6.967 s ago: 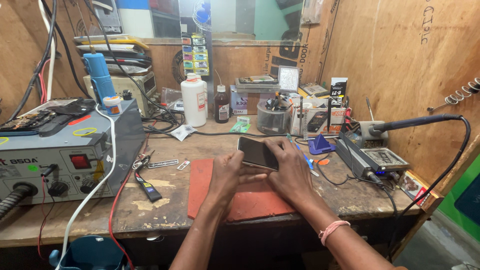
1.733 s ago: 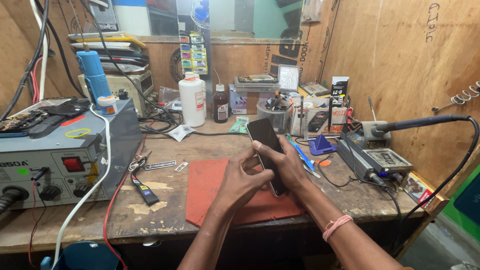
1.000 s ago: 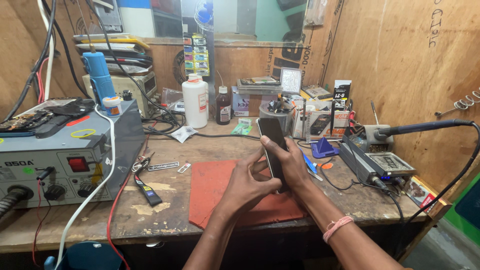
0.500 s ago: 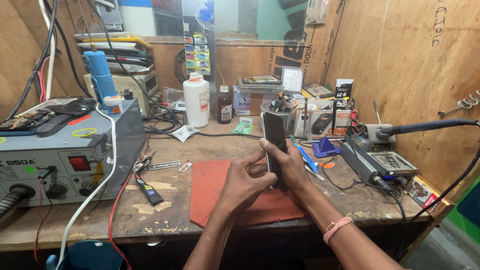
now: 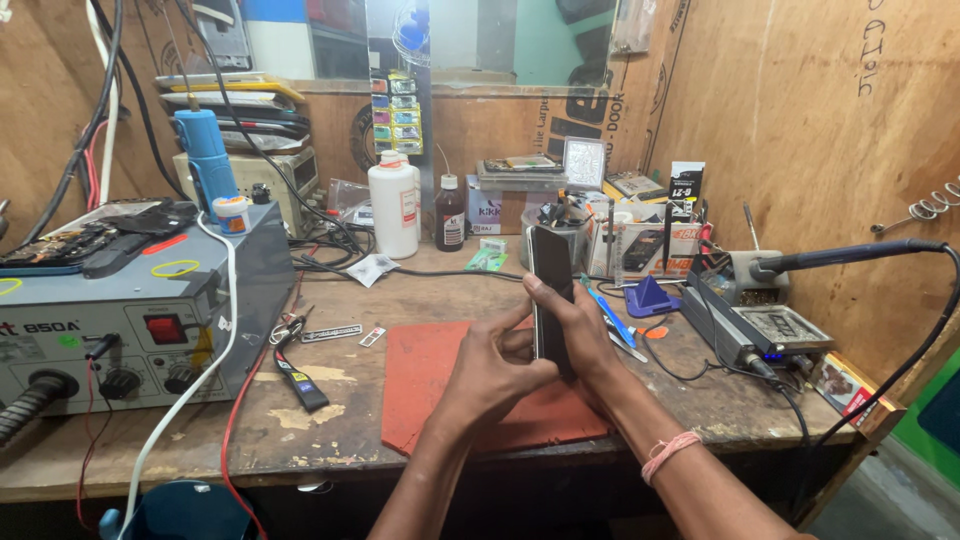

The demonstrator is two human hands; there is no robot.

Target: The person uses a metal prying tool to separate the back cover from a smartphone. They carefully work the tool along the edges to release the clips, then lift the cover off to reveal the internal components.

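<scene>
Since seven seconds ago the smartphone [image 5: 551, 290] has swung from lying almost flat between the hands to standing on end, its long edge upright and its dark face turned toward the person's left, and over the last half second it has hardly shifted. It is held in the air above the far part of the red work mat [image 5: 440, 385], not touching it.

The right hand [image 5: 580, 325] wraps the lower half from behind, thumb across the near edge, its grip closed firmly on the phone's sides so the body stays steady. The left hand [image 5: 495, 370] comes in from the other side, fingers curled and fingertips pressed against the lower edge of the phone; its grip is also closed on the phone, though whether it pinches or only braces I cannot tell. Holding the phone upright and edge-on appears to suit looking along or working at its side seam.

Around them the tabletop [image 5: 330, 430] carries a grey hot-air rework station [image 5: 130, 315] at the left, a white plastic bottle [image 5: 394, 205] and a small brown bottle [image 5: 450, 213] at the back, blue tweezers [image 5: 610, 322] just right of the hands, and a soldering station [image 5: 755, 330] further right.
</scene>
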